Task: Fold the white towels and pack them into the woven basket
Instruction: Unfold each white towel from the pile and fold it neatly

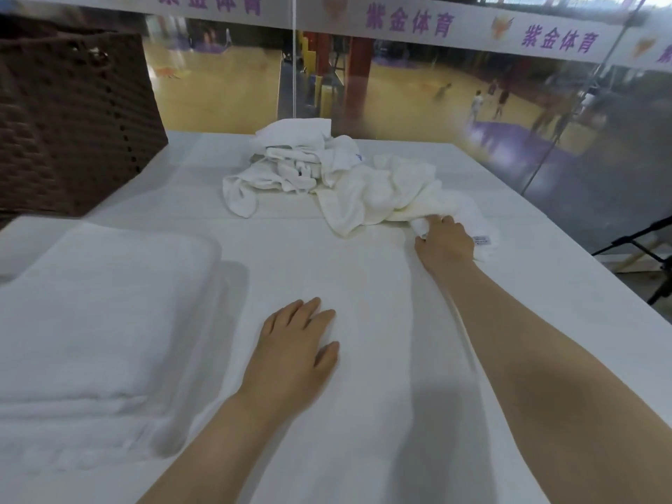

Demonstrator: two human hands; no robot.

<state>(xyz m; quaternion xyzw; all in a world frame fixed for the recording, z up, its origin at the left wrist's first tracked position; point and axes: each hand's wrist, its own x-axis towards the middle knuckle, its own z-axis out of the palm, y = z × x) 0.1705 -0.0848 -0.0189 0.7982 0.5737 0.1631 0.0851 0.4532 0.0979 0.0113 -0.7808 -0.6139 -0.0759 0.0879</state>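
Head view: right hand [445,245] at 3 o'clock, fingers curled, gripping crumpled towel [385,192]. Left hand [296,343] at 6 o'clock, fingers straight, flat on table [327,256]. Folded towels [98,311] at 8 o'clock; woven basket [72,118] at 10 o'clock.

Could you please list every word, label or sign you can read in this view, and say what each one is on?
"紫金体育": purple characters repeated along the white banner above the glass wall.
Small tag on the towel that the right hand grips: print too small to read.
Blue mark on a towel in the pile: unreadable.
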